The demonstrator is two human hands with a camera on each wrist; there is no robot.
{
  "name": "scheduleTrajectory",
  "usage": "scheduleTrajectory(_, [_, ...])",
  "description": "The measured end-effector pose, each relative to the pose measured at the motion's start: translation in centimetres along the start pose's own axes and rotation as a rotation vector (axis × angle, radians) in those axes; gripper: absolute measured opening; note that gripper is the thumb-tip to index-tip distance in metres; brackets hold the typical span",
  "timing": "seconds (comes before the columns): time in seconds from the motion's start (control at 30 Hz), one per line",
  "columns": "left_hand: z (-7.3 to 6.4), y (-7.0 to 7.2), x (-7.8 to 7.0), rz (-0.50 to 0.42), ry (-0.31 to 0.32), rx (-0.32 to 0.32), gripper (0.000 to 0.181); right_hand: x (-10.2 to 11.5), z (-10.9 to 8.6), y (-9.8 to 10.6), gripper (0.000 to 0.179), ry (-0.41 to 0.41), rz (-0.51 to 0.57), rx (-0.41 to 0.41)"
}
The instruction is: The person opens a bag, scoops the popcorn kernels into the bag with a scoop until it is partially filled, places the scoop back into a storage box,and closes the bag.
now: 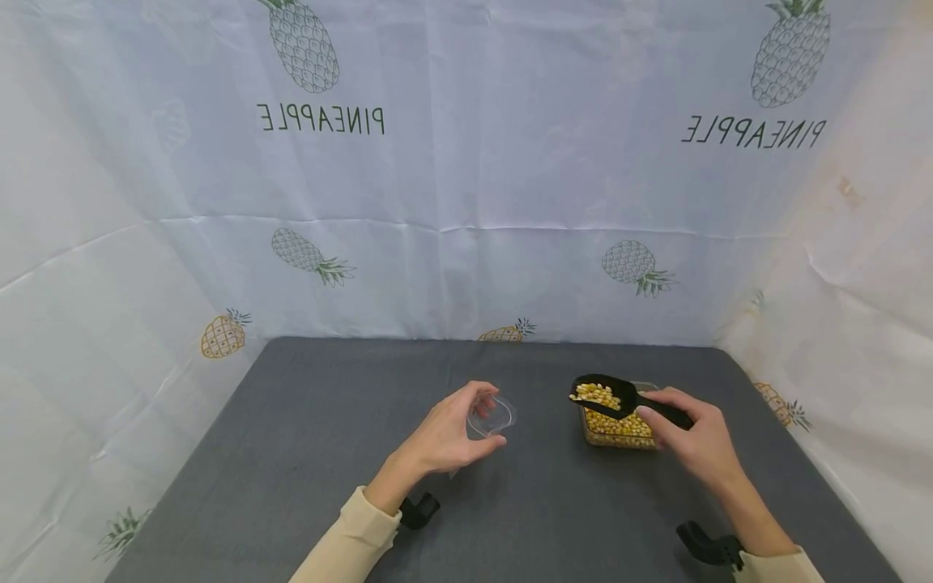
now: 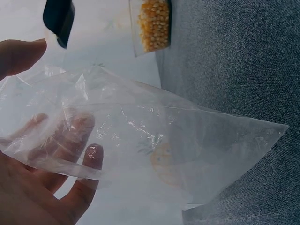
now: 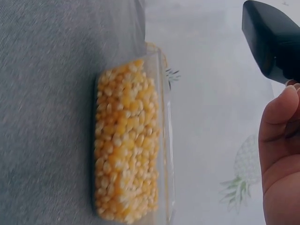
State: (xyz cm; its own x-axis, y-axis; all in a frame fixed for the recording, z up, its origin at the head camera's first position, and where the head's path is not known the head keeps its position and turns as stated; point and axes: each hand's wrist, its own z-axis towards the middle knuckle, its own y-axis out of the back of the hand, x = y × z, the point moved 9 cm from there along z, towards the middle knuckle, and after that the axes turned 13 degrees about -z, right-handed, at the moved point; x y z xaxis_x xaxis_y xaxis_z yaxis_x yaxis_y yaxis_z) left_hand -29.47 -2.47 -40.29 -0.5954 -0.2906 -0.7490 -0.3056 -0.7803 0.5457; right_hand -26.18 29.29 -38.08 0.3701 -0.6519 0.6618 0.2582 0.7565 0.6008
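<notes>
My left hand [image 1: 440,437] holds a clear plastic bag [image 1: 499,416], its thumb and fingers curved wide around the rounded mouth. Seen from the left wrist, the bag [image 2: 140,136] hangs with a pointed bottom corner, and fingertips show through the film. My right hand [image 1: 696,441] grips the handle of a black scoop [image 1: 628,397]. Yellow corn kernels [image 1: 598,395] lie in the scoop, which is raised over the left part of a clear rectangular container [image 1: 619,442]. More corn [image 3: 126,145] fills much of that container in the right wrist view.
A dark grey tabletop [image 1: 306,453] lies beneath both hands. White cloth printed with pineapples [image 1: 466,178] hangs behind the table and along both sides. Black wrist mounts [image 1: 420,512] sit below the forearms.
</notes>
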Motion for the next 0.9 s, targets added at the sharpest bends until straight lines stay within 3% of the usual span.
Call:
scheduleTrajectory(0.27, [0.1, 0.0, 0.0, -0.005, 0.013, 0.012, 0.062, 1.3, 0.5, -0.8, 0.021, 0.027, 0.045, 0.021])
scheduleTrajectory(0.6, [0.0, -0.1, 0.2, -0.002, 0.027, 0.025, 0.061, 3.4, 1.1, -2.0, 0.022, 0.133, 0.107, 0.050])
scheduleTrajectory(0.9, [0.0, -0.3, 0.3, -0.007, 0.026, 0.041, 0.060, 4.4, 1.4, -3.2, 0.025, 0.146, 0.153, 0.074])
